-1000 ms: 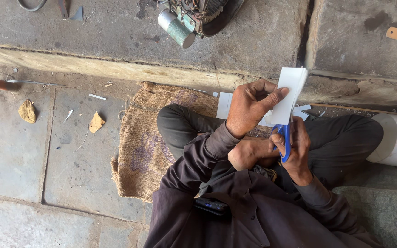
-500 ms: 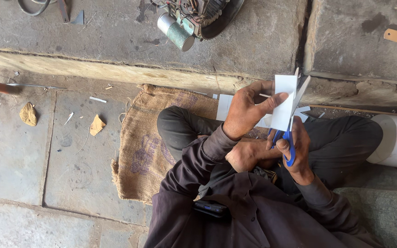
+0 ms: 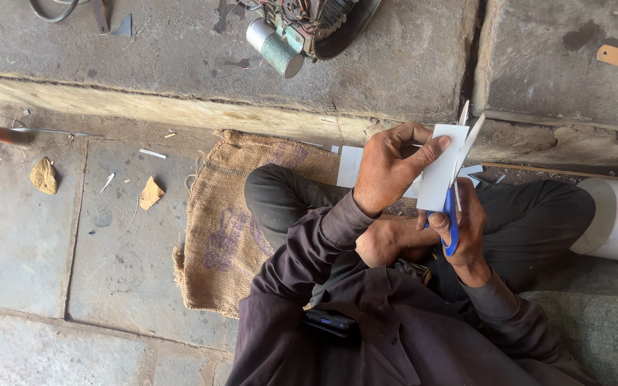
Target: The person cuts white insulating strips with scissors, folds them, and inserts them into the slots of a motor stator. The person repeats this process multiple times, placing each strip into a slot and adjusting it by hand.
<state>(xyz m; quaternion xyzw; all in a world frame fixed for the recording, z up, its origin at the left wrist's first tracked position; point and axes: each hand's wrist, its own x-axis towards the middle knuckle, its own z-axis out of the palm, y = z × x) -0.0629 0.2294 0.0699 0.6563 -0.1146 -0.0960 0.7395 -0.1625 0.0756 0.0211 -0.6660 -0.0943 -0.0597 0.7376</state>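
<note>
Scissors point(image 3: 454, 193) with blue handles are in the right hand point(image 3: 466, 229), and their blades stand apart, one on each side of a white card point(image 3: 443, 166). The fingers of this hand are closed through the handle loops. The left hand point(image 3: 388, 168) pinches the same card firmly, thumb on the near face and the other fingers behind it, so both hands are fully occupied. The card is held up in front of the person's chest, above the crossed legs, and its long axis runs almost upright in the picture, only a little tilted. The scissors lie along the right edge of the card, nearly parallel to this axis, with the tips pointing away from the body. The left hand grips the card on its left side, away from the blades.

How deep the blades already sit in the card is hard to make out, because the card covers part of them. The right palm is hidden behind the handles. More white pieces point(image 3: 348, 166) lie on the brown sack point(image 3: 227, 229) behind the left hand, partly covered.
</note>
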